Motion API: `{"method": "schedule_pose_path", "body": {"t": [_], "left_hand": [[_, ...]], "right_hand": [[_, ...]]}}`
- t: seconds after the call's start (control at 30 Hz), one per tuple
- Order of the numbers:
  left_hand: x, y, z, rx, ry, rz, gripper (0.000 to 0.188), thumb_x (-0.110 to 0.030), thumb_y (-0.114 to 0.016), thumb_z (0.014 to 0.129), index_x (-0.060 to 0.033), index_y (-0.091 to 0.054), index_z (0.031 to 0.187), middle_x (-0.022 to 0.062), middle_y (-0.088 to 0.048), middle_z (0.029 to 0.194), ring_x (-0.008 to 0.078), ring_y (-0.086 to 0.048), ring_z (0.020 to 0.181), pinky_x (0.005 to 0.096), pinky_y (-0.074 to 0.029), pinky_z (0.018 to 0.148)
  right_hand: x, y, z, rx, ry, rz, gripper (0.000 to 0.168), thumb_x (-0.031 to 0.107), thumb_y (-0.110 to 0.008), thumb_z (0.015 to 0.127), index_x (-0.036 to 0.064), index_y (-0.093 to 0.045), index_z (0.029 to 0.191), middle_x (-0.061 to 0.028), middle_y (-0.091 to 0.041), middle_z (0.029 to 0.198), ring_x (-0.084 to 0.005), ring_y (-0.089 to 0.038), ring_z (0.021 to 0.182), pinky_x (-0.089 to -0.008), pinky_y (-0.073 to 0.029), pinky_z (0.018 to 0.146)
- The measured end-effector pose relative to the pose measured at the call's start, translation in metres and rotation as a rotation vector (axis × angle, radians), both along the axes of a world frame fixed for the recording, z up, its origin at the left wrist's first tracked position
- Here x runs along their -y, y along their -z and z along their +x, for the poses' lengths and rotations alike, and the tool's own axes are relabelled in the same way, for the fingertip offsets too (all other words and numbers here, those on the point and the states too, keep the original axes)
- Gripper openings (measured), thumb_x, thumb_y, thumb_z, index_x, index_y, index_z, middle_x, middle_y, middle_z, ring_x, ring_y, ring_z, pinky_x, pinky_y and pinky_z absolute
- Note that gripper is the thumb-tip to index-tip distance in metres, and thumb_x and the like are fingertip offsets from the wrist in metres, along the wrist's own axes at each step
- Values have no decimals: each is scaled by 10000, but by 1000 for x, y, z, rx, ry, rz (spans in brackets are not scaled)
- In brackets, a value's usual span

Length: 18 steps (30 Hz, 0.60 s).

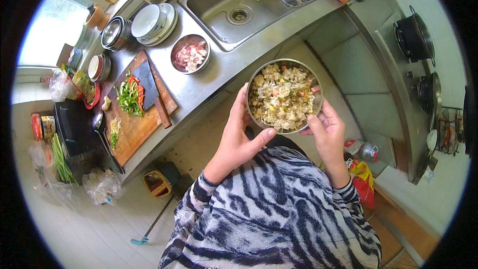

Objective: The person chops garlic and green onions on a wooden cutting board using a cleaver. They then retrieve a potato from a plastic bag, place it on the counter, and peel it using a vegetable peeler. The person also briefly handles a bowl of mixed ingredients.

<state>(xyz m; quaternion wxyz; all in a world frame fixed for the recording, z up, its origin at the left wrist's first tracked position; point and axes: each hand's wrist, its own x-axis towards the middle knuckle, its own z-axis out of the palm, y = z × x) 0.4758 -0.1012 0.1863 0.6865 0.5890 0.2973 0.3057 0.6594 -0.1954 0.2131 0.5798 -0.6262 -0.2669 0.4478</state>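
Both my hands hold a round stainless steel bowl [251, 110] in front of my body. Fried rice [282, 97] with bits of egg and pink pieces fills much of it. My left hand [239, 134] cups the bowl's left side, its thumb along the near rim. On the lower right, my right hand [326, 129] grips the rim, thumb towards the rice and fingers partly hidden beneath. Left of the bowl, a metal bowl [204, 65] of raw cut meat [191, 56] stands on the steel counter [224, 71].
A wooden cutting board [140, 134] carries a cleaver [147, 82] and sliced green and red peppers [130, 95]. Stacked plates [149, 22] stand near the sink [213, 7]. At right, a black pot [416, 37] and a wok [435, 93] sit on the stove. A bin [157, 185] stands on the floor.
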Motion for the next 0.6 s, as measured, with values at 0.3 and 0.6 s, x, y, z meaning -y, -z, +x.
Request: {"method": "schedule_pose_path", "body": {"t": [0.3,0.6], "left_hand": [[-8,12,-28,70,-84,-29,946,-145,-749,829,23,-113,1509,187,-314,1476,250,-388,1343,387,-380,1083],[-18,24,-96,38,-292,-132,842,-106,-692,882,-81,-152,1528,170,-400,1406,214,-594,1092,359,-490,939]], "right_hand": [[-24,12,-17,-43,-68,-48,531,-21,-493,905,-15,-386,1426,-102,-602,1214,-108,-635,933,-203,-561,633],[-91,30,-54,-186,-193,-10,482,6,-493,879,-27,-450,1358,-103,-651,1100,-124,-669,843,-216,-578,589]]}}
